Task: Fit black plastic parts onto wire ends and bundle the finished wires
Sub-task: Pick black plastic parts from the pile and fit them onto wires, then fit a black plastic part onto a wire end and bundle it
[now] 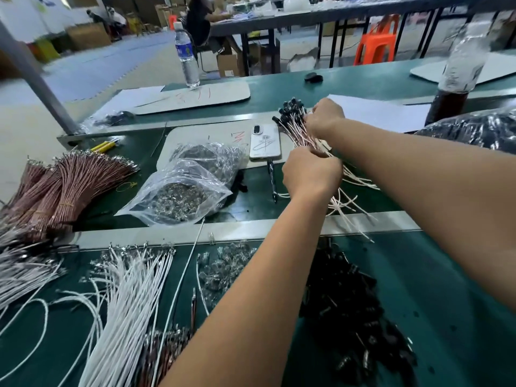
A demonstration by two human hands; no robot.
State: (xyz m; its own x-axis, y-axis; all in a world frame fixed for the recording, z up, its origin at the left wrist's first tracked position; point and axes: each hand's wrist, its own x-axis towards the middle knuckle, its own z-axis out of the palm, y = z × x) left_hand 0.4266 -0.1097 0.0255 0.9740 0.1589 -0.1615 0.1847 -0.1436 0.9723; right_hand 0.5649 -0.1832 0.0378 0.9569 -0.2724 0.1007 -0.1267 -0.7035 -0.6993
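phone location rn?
Head view, centre: the white phone lies flat on the pale board, just left of the wire bundle both hands hold, with the clear parts bags to its left.

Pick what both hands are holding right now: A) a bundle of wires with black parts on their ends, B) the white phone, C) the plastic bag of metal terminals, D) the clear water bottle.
A: the left hand and right hand both grip the bundle of wires, whose far ends carry black parts; the phone lies untouched beside it.
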